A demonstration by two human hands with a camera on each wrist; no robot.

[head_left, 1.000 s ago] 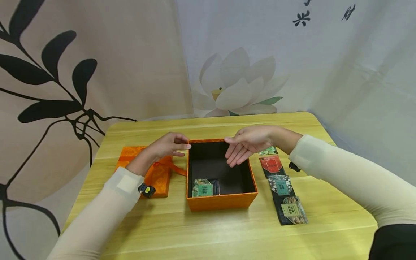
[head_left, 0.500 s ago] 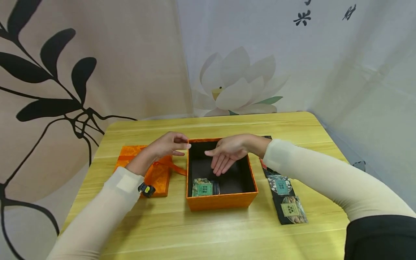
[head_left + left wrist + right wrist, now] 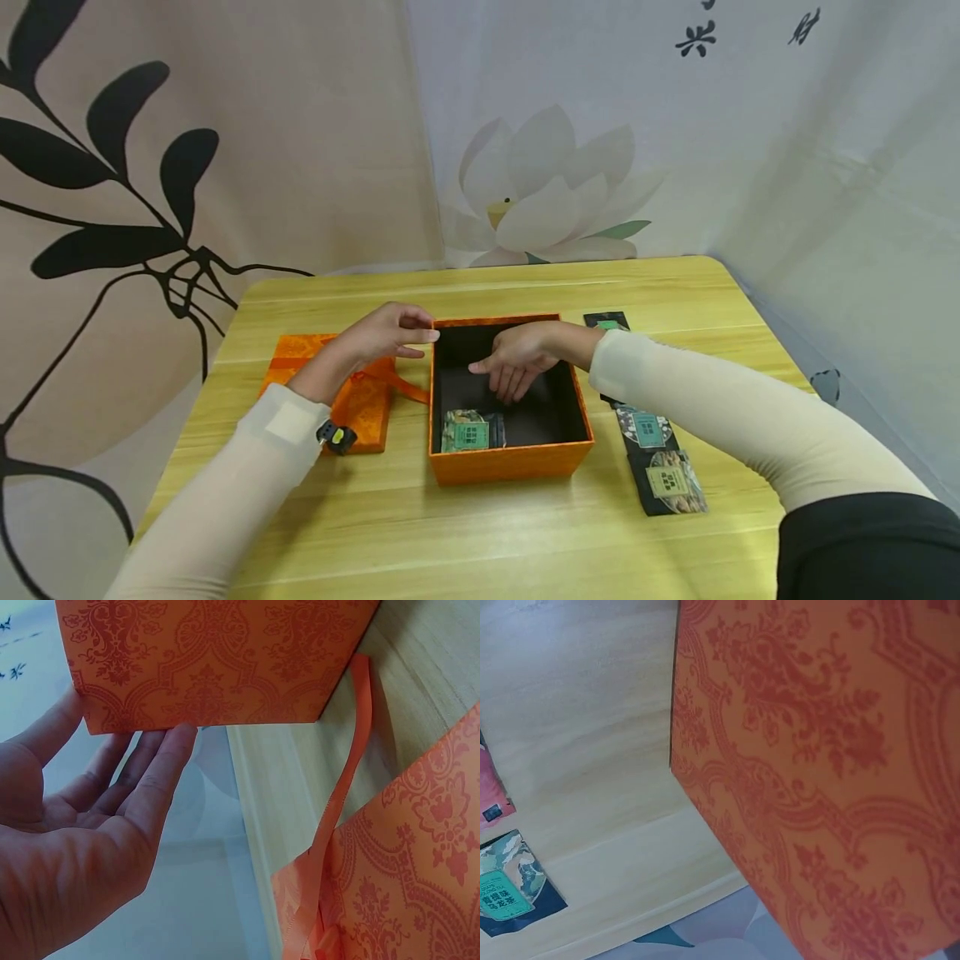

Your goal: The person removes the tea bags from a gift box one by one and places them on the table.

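Observation:
An orange patterned box (image 3: 510,467) with a black inside stands open in the head view. My left hand (image 3: 378,337) holds its back left corner; in the left wrist view the thumb passes behind the rim and the fingertips (image 3: 180,742) meet the outer wall. Inside the box hangs my right hand (image 3: 521,358), thumb out and fingers pointing down, with nothing visible in them. A small packet (image 3: 471,434) with a green label lies in the box's front left corner. The right wrist view shows the box's outer wall (image 3: 795,750), not the hand.
An orange patterned panel (image 3: 369,421) with a ribbon (image 3: 405,387) lies left of the box. Several packets are lined up to its right, including a green one (image 3: 607,323), a teal-labelled one (image 3: 648,428) and a yellow-labelled one (image 3: 670,481). My right forearm covers part of the row.
My right hand has moved left from the box's right rim into its middle, and its fingers now point further down. The left hand has stayed at its corner.

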